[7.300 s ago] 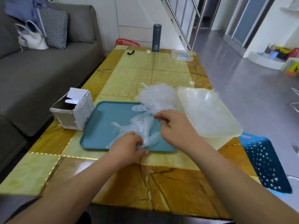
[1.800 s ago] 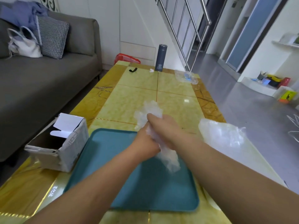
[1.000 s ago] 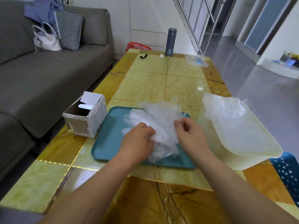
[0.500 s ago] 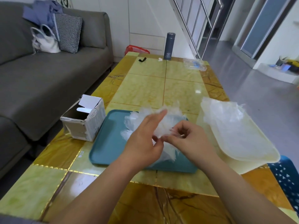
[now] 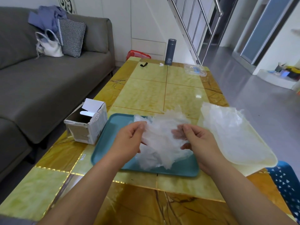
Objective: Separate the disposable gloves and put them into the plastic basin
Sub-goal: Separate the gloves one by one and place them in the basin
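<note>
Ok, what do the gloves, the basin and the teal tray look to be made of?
The gloves: thin plastic film, crinkled, near-clear in single layers and whitish where bunched. The basin: milky translucent plastic with a slight sheen, probably soft-walled. The tray: smooth, low-gloss teal, likely rigid plastic, though the look alone cannot settle that.

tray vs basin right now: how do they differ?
Colour: the tray is opaque teal; the basin is pale and translucent.
Place: the tray sits straight ahead, the basin to its right at the table edge.
Contents: over the tray, the left hand and right hand pinch a glove clump; the basin's loose gloves lie untouched.
Shared: both are rounded rectangles on the table.
</note>
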`<action>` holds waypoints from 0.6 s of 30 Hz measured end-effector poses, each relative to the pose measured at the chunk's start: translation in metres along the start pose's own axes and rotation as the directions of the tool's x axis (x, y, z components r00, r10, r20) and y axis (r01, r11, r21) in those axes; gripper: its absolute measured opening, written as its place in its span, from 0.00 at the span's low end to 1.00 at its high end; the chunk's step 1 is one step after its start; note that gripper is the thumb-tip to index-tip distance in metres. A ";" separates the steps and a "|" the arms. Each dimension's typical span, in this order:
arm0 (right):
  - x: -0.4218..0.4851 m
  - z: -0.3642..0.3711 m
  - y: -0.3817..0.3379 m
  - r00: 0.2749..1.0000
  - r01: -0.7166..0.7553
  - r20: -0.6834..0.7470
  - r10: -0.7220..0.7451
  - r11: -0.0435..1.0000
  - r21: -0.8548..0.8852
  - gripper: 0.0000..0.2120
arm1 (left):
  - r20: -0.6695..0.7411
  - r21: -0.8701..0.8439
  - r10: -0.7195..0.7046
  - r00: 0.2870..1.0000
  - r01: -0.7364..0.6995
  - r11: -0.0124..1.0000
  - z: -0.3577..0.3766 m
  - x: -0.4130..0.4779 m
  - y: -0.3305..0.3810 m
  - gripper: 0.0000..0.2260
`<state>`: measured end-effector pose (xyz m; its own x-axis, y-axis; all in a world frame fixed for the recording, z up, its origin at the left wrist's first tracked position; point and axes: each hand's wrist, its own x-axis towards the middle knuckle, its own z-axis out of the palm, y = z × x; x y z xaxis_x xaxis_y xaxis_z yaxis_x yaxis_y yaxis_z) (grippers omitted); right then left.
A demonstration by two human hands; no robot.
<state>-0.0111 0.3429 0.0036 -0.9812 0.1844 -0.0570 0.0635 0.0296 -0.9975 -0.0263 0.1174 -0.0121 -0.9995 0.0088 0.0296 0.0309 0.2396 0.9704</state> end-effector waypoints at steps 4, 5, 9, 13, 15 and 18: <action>-0.002 0.002 -0.009 0.980 0.041 -0.193 -0.051 0.998 -0.056 0.08 | -0.221 0.327 0.153 0.963 -0.075 0.942 -0.020 0.014 -0.006 0.13; -0.004 0.002 -0.012 0.974 0.068 -0.210 -0.084 0.994 -0.080 0.07 | -0.249 0.453 0.232 0.940 -0.098 0.886 -0.023 0.015 -0.002 0.14; -0.002 0.006 -0.041 0.974 0.104 -0.200 -0.106 0.994 -0.020 0.08 | -0.195 0.456 0.399 0.896 -0.277 0.846 -0.022 0.016 0.038 0.15; 0.003 -0.004 -0.079 0.997 0.034 -0.069 -0.018 0.972 0.232 0.15 | -0.151 0.355 0.408 0.900 -0.336 0.872 -0.023 0.028 0.079 0.14; 0.003 -0.017 -0.096 0.999 0.029 0.013 -0.034 0.960 0.279 0.20 | -0.132 0.347 0.408 0.903 -0.344 0.873 -0.027 0.032 0.104 0.15; 0.006 -0.039 -0.119 0.995 0.079 -0.071 -0.067 0.980 0.184 0.07 | -0.075 0.170 0.341 0.937 -0.325 0.930 -0.024 0.030 0.141 0.22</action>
<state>-0.0173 0.3791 0.1232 -0.9678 0.2514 0.0132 -0.0493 -0.1376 -0.9893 -0.0518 0.1282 0.1313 -0.9261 0.0177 0.3769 0.3541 0.3854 0.8521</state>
